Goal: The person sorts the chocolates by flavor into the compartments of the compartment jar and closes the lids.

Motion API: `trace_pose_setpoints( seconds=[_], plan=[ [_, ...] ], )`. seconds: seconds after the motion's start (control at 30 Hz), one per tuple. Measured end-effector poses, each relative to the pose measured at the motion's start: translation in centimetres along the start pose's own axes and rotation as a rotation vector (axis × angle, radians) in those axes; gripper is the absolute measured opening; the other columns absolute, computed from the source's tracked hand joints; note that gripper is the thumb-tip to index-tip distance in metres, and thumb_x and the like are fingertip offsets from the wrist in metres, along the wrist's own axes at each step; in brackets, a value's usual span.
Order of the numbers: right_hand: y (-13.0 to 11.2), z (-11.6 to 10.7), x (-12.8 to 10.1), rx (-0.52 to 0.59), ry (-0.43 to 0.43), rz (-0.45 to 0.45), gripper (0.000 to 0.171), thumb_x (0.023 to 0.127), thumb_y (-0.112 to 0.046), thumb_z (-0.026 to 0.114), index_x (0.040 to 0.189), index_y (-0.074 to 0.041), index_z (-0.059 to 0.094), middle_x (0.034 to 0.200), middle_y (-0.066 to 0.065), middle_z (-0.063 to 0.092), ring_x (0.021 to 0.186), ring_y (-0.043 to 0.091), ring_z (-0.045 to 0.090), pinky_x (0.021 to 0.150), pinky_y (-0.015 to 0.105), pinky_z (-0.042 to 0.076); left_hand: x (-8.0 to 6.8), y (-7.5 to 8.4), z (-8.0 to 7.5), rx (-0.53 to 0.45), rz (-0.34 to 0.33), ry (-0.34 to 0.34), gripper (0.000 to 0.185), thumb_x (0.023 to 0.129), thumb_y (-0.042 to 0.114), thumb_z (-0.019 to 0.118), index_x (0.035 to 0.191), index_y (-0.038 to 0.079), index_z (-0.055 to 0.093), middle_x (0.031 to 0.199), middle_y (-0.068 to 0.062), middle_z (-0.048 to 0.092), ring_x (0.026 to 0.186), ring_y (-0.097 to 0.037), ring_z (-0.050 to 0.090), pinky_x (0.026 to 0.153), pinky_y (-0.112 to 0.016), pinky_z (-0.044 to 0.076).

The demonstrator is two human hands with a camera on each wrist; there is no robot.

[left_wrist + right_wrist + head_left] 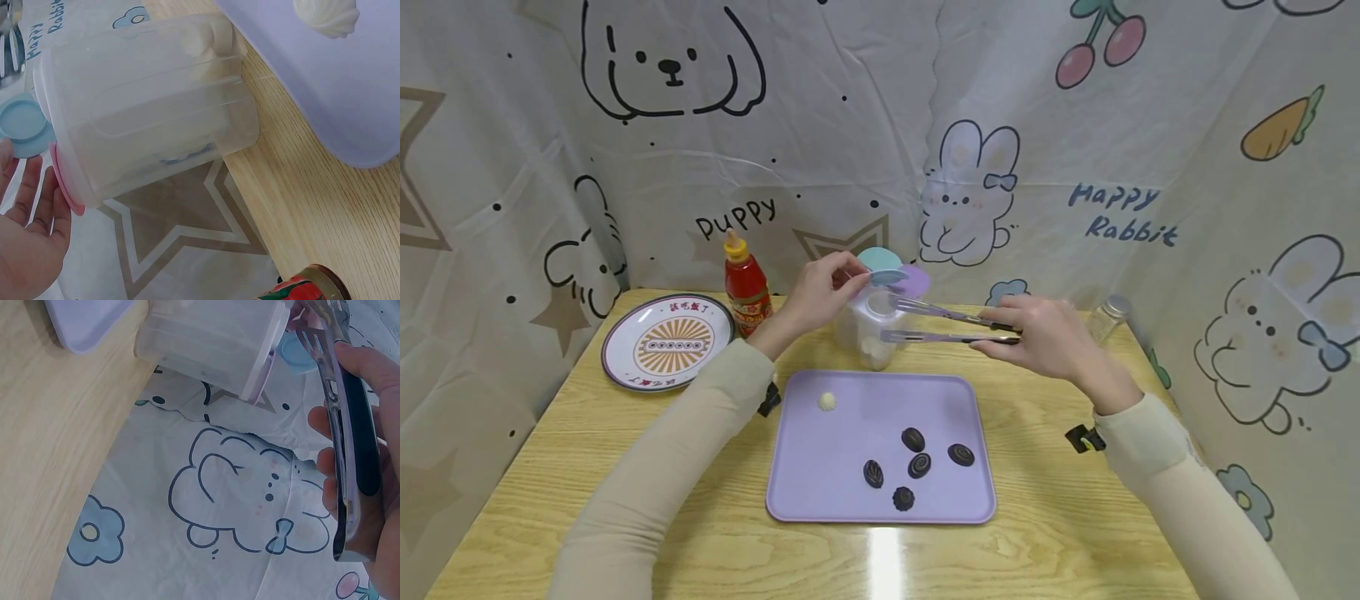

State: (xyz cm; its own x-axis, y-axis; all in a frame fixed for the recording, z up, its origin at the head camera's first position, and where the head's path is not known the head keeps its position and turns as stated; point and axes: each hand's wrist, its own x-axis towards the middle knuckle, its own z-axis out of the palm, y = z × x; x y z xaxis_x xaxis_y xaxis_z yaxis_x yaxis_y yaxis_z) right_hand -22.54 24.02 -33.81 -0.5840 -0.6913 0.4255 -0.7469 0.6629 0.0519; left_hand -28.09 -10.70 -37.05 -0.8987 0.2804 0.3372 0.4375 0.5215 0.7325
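My left hand [823, 293] pinches the edge of a raised blue flip lid [889, 276] on a clear plastic container [850, 329]. In the left wrist view, the hand's fingers lie close to the blue lid [24, 122] and a pink lid [64, 181]. White pieces [874, 353] show through the container's wall. My right hand [1051, 337] grips metal tongs [936, 337] with dark handles. Their two arms stand apart, with the tips at the container's top and nothing visible between them. Teal [880, 258] and purple [914, 282] lids also stand raised.
A lilac tray [801, 475] in front holds one white swirled piece [827, 402] and several dark chocolates [919, 465]. To the left stand a patterned plate [625, 358] and a red sauce bottle [747, 292]. A small jar [1108, 317] sits at right, before the printed cloth.
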Motion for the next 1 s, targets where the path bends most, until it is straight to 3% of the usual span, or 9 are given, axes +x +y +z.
trace_pose_setpoints(
  seconds=[0.23, 0.47, 1.0],
  plan=[
    [-1.1, 1.2, -1.2, 0.022, 0.014, -0.051, 0.034, 0.079, -0.038, 0.091, 0.099, -0.013, 0.08, 0.081, -0.001, 0.072, 0.061, 0.005, 0.052, 0.052, 0.021, 0.039, 0.1, -0.1, 0.0, -0.004, 0.006, 0.006, 0.018, 0.105, 0.02, 0.066, 0.113, 0.005, 0.071, 0.108, -0.013, 0.074, 0.091, -0.024, 0.065, 0.08, -0.029, 0.052],
    [-2.6, 3.4, -1.9, 0.052, -0.14, 0.03, 0.04, 0.081, -0.048, 0.088, 0.103, -0.016, 0.077, 0.092, -0.002, 0.079, 0.076, 0.01, 0.068, 0.062, 0.028, 0.053, 0.0, -0.1, 0.0, 0.002, 0.005, 0.007, 0.018, 0.105, 0.02, 0.066, 0.114, 0.005, 0.071, 0.108, -0.013, 0.075, 0.091, -0.024, 0.065, 0.08, -0.028, 0.051],
    [-4.9, 8.6, -1.0, 0.106, -0.262, -0.008, 0.039, 0.087, -0.053, 0.081, 0.106, -0.019, 0.076, 0.09, -0.009, 0.073, 0.07, 0.003, 0.059, 0.059, 0.022, 0.049, 0.0, -0.1, 0.0, 0.0, 0.016, 0.009, 0.018, 0.105, 0.019, 0.067, 0.114, 0.004, 0.071, 0.109, -0.015, 0.075, 0.093, -0.026, 0.067, 0.082, -0.03, 0.054]
  ],
)
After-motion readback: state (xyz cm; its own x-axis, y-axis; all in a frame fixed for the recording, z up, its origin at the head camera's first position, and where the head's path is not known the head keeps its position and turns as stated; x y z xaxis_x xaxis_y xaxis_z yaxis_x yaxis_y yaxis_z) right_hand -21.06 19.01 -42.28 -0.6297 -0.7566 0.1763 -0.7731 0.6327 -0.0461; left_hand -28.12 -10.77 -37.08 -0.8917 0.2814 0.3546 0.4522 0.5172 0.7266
